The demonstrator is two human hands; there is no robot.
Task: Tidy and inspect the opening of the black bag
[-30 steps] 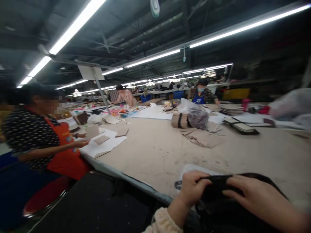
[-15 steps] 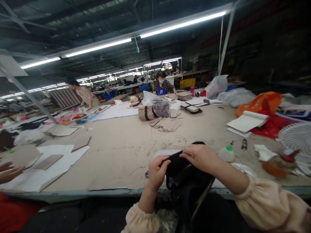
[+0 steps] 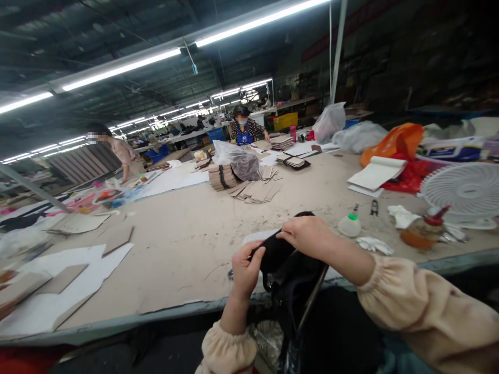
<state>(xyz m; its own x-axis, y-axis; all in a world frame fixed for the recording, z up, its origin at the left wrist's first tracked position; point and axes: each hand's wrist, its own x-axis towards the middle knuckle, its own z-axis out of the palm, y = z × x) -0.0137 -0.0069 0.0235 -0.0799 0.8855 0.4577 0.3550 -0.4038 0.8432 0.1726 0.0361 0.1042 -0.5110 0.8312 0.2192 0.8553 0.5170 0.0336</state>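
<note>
Both my hands hold a black bag [image 3: 290, 275] at the near edge of a long worktable [image 3: 187, 244]. My left hand [image 3: 245, 270] is closed, pinching the bag's upper rim at the left. My right hand [image 3: 307, 234] curls over the top of the bag from the right, fingers closed on the black material. The bag hangs partly over the table edge, and a thin strap runs down from it. Cream sleeves cover both my forearms.
A small white bottle with a green cap [image 3: 350, 225], a white fan [image 3: 463, 189], an orange bag [image 3: 393, 141] and an open notebook [image 3: 376, 172] lie to the right. Stacked cardboard pieces [image 3: 249, 184] sit mid-table. White sheets [image 3: 62, 291] lie at left. Other people work at far tables.
The view has swung right, away from the person in the red apron. My hands have kept their grip on the black bag and now appear higher in the picture, over the table edge.
</note>
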